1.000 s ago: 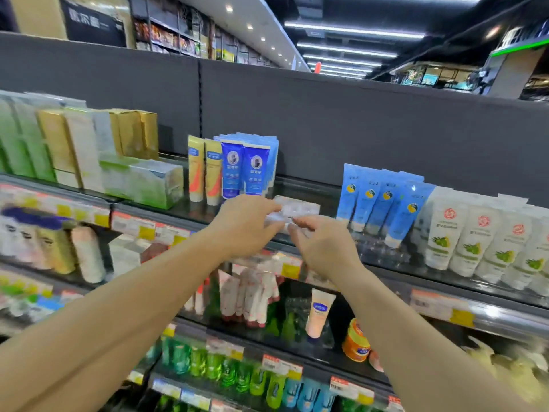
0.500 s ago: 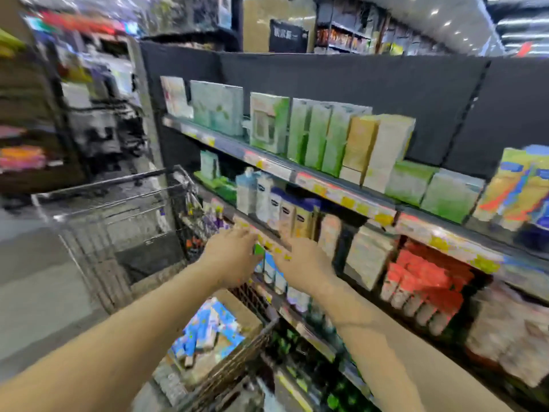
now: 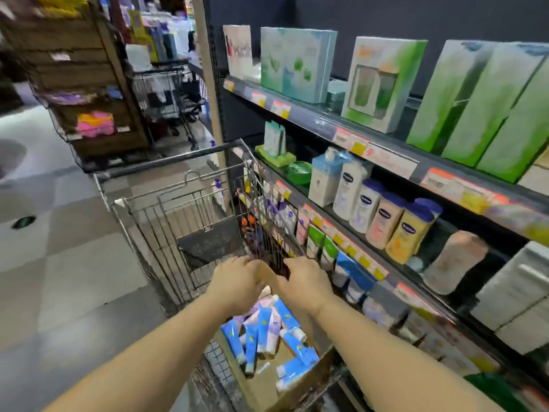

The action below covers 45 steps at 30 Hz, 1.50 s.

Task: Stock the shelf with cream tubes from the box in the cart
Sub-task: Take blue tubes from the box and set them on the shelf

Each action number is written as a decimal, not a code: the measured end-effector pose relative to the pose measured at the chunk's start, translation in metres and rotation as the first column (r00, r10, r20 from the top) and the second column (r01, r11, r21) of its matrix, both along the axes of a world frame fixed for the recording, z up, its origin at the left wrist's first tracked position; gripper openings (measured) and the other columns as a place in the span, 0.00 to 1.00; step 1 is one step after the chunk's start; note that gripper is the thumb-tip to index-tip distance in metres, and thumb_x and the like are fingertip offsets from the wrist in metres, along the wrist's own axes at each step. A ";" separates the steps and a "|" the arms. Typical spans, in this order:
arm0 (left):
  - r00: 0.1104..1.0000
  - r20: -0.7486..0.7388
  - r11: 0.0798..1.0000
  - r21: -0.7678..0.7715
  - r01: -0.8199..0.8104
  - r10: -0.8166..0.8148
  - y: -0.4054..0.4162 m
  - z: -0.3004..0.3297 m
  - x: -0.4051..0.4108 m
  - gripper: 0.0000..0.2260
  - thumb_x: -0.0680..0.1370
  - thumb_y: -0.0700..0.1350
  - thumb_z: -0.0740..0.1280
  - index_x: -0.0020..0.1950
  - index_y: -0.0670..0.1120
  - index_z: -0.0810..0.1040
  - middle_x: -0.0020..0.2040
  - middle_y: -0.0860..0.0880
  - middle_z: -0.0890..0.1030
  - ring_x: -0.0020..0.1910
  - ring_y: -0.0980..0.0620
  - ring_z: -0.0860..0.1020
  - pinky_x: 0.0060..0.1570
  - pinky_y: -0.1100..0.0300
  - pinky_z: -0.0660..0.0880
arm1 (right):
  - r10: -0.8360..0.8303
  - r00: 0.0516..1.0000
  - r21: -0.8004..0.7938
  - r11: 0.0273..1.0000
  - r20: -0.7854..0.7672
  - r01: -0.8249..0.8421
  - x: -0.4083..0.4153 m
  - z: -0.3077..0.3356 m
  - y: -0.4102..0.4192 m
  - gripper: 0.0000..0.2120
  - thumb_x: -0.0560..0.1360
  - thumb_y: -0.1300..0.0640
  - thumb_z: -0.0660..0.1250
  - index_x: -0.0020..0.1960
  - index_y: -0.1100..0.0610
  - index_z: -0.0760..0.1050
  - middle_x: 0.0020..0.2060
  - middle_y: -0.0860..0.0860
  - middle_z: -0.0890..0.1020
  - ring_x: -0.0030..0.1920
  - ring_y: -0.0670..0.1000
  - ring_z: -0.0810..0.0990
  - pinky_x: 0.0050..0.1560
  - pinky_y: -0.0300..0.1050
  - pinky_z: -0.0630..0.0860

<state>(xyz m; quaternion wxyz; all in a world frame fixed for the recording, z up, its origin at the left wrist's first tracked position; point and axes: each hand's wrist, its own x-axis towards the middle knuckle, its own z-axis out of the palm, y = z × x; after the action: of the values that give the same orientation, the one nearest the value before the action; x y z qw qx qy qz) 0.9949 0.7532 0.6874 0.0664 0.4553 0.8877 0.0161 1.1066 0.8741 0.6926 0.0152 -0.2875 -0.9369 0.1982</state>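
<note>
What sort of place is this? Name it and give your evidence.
A shop aisle, most likely a supermarket's skin-care section. Shelves carry price tags along their front edges, lotion bottles stand in rows, and a wire shopping cart holds a cardboard box of cream tubes.

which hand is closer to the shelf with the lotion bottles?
Right. The right hand is over the cart's shelf-side edge, next to the shelf with the lotion bottles. The left hand is further out, over the cart.
</note>
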 end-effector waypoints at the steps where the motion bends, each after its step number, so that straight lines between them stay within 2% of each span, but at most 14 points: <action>1: 1.000 0.014 1.000 -0.013 0.003 -0.003 0.005 -0.007 -0.011 0.22 0.77 0.59 0.59 0.69 0.52 0.69 0.63 0.50 0.75 0.64 0.46 0.73 0.62 0.50 0.71 | -0.013 1.000 -0.026 1.000 0.023 0.014 -0.009 -0.007 0.004 0.20 0.77 0.44 0.60 0.62 0.55 0.75 0.61 0.54 0.77 0.64 0.58 0.73 0.59 0.53 0.72; 7: 0.990 0.121 0.997 -0.018 0.071 -0.068 0.027 -0.060 -0.061 0.21 0.77 0.58 0.60 0.68 0.53 0.72 0.65 0.49 0.75 0.63 0.46 0.73 0.60 0.53 0.72 | -0.121 0.985 -0.135 0.981 0.122 0.137 -0.040 -0.056 0.032 0.17 0.77 0.45 0.61 0.58 0.54 0.76 0.56 0.54 0.79 0.59 0.60 0.76 0.55 0.55 0.76; 11: 0.971 0.215 0.989 -0.086 0.121 -0.101 0.040 -0.114 -0.097 0.19 0.78 0.56 0.62 0.66 0.50 0.74 0.65 0.48 0.76 0.64 0.45 0.73 0.59 0.55 0.71 | -0.219 0.946 -0.214 0.939 0.237 0.271 -0.040 -0.098 0.045 0.17 0.76 0.49 0.62 0.61 0.55 0.76 0.58 0.57 0.79 0.61 0.60 0.76 0.58 0.54 0.75; 16: 0.928 0.359 0.947 -0.255 0.197 -0.097 0.056 -0.186 -0.126 0.19 0.78 0.56 0.63 0.65 0.50 0.72 0.63 0.46 0.76 0.61 0.42 0.75 0.57 0.51 0.74 | -0.368 0.842 -0.247 0.840 0.396 0.483 -0.036 -0.154 0.034 0.12 0.73 0.47 0.60 0.50 0.53 0.75 0.49 0.56 0.81 0.52 0.60 0.80 0.46 0.50 0.76; 18: 0.909 0.389 0.922 -0.278 0.271 -0.150 0.061 -0.215 -0.132 0.20 0.78 0.58 0.62 0.67 0.50 0.71 0.65 0.46 0.75 0.62 0.43 0.74 0.56 0.51 0.74 | -0.403 0.804 -0.264 0.797 0.437 0.543 -0.038 -0.174 0.024 0.12 0.76 0.48 0.61 0.56 0.50 0.76 0.54 0.53 0.81 0.57 0.57 0.78 0.51 0.49 0.76; 21: 0.894 0.406 0.895 -0.302 0.327 -0.190 0.071 -0.254 -0.143 0.21 0.78 0.58 0.61 0.68 0.51 0.69 0.65 0.47 0.74 0.63 0.44 0.73 0.56 0.52 0.72 | -0.435 0.760 -0.308 0.728 0.483 0.613 -0.049 -0.208 0.014 0.21 0.78 0.48 0.61 0.71 0.48 0.69 0.65 0.51 0.75 0.63 0.55 0.75 0.59 0.51 0.75; 23: 0.879 0.439 0.890 -0.304 0.340 -0.186 0.079 -0.277 -0.148 0.21 0.77 0.56 0.62 0.68 0.51 0.70 0.63 0.46 0.75 0.63 0.44 0.72 0.58 0.52 0.72 | -0.442 0.739 -0.353 0.675 0.509 0.648 -0.057 -0.228 0.006 0.22 0.78 0.49 0.61 0.72 0.48 0.67 0.66 0.50 0.73 0.63 0.54 0.74 0.59 0.53 0.75; 29: 0.868 0.464 0.864 -0.350 0.362 -0.175 0.107 -0.342 -0.156 0.19 0.77 0.51 0.64 0.67 0.47 0.70 0.62 0.44 0.75 0.62 0.42 0.73 0.57 0.50 0.72 | -0.426 0.721 -0.382 0.639 0.547 0.668 -0.067 -0.279 0.001 0.21 0.78 0.49 0.60 0.70 0.52 0.69 0.65 0.54 0.74 0.66 0.55 0.71 0.64 0.51 0.70; 35: 0.863 0.500 0.923 -0.295 0.248 -0.072 0.110 -0.378 -0.146 0.11 0.77 0.48 0.64 0.56 0.45 0.76 0.55 0.42 0.79 0.55 0.40 0.77 0.50 0.51 0.73 | -0.380 0.724 -0.407 0.634 0.576 0.657 -0.069 -0.301 0.003 0.19 0.80 0.50 0.59 0.68 0.56 0.69 0.63 0.56 0.76 0.64 0.58 0.73 0.61 0.51 0.72; 37: 0.820 0.573 0.943 -0.269 0.194 -0.005 0.110 -0.378 -0.144 0.09 0.78 0.48 0.65 0.52 0.44 0.80 0.52 0.42 0.82 0.53 0.40 0.78 0.50 0.53 0.73 | -0.384 0.723 -0.438 0.602 0.574 0.668 -0.069 -0.304 0.000 0.19 0.80 0.50 0.60 0.69 0.54 0.69 0.64 0.56 0.75 0.64 0.58 0.73 0.61 0.51 0.72; 39: 0.733 0.679 0.940 -0.273 0.203 0.039 0.109 -0.367 -0.144 0.07 0.78 0.47 0.67 0.44 0.45 0.80 0.44 0.44 0.82 0.48 0.43 0.79 0.47 0.55 0.74 | -0.428 0.708 -0.487 0.521 0.562 0.701 -0.070 -0.305 -0.003 0.20 0.79 0.48 0.62 0.68 0.53 0.69 0.65 0.54 0.75 0.65 0.57 0.73 0.61 0.49 0.72; 41: 0.572 0.816 0.940 -0.256 0.224 0.086 0.109 -0.352 -0.146 0.08 0.77 0.45 0.68 0.39 0.45 0.79 0.37 0.47 0.80 0.41 0.47 0.79 0.47 0.53 0.78 | -0.434 0.712 -0.549 0.453 0.552 0.702 -0.070 -0.308 -0.005 0.26 0.75 0.48 0.67 0.70 0.51 0.66 0.67 0.51 0.74 0.67 0.55 0.72 0.62 0.48 0.72; 43: 0.413 0.902 0.953 -0.227 0.201 0.128 0.109 -0.332 -0.146 0.07 0.77 0.43 0.69 0.41 0.42 0.80 0.37 0.47 0.79 0.38 0.52 0.78 0.48 0.53 0.81 | -0.409 0.734 -0.609 0.411 0.542 0.679 -0.070 -0.312 -0.007 0.31 0.71 0.48 0.72 0.70 0.51 0.65 0.65 0.49 0.75 0.66 0.53 0.73 0.61 0.47 0.72; 45: 0.321 0.938 0.962 -0.196 0.191 0.127 0.112 -0.317 -0.145 0.06 0.78 0.43 0.68 0.42 0.43 0.80 0.36 0.51 0.78 0.35 0.59 0.76 0.43 0.62 0.79 | -0.376 0.761 -0.632 0.424 0.528 0.648 -0.071 -0.316 -0.006 0.23 0.71 0.49 0.73 0.63 0.53 0.72 0.56 0.49 0.78 0.59 0.53 0.77 0.56 0.47 0.75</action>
<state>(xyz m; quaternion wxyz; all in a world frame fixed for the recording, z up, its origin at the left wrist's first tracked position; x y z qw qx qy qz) 0.8499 0.8649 0.3708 0.6327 0.3640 0.6657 0.1552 1.0352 0.8676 0.3764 -0.1976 -0.5650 -0.6039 0.5263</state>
